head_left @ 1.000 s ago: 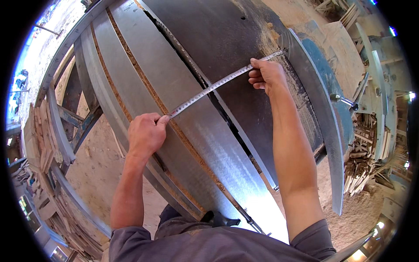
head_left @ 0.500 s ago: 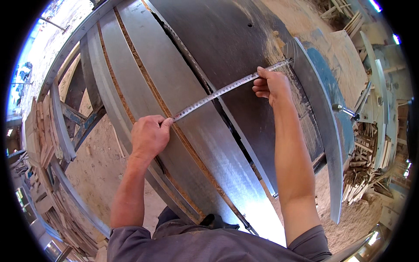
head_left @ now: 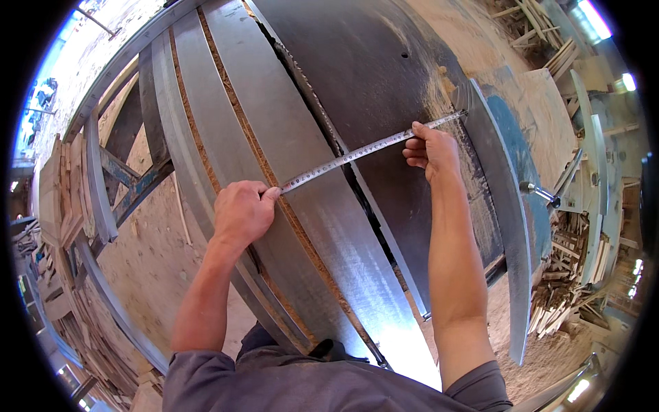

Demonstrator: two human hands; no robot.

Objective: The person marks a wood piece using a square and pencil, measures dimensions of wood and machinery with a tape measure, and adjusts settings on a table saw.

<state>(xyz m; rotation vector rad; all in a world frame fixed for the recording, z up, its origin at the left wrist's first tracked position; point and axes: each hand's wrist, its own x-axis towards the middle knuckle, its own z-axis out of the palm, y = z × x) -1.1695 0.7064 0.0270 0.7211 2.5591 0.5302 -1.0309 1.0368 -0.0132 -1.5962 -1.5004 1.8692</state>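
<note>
A white measuring tape (head_left: 350, 158) is drawn out straight across a grey metal saw table (head_left: 295, 137). My left hand (head_left: 244, 214) is closed on its left end, by a sawdust-filled groove, and hides what lies in the fist. Further right, my right hand (head_left: 434, 152) pinches the tape with the thumb on top and the fingers curled below. Beyond that hand the tape's far end meets the metal fence (head_left: 504, 206). Under the tape runs a dark slot with a toothed saw blade (head_left: 302, 79) in it.
A shiny bolt-like handle (head_left: 539, 192) sticks out of the fence's right side. Stacked wood strips (head_left: 68, 199) stand at the left beside a metal frame (head_left: 130, 182). Scrap wood (head_left: 559, 295) lies in heaps at the right. Sawdust covers the floor.
The view has shifted slightly, so the table and fence sit a little differently in it. Both hands keep their hold, and the tape stays stretched to the fence.
</note>
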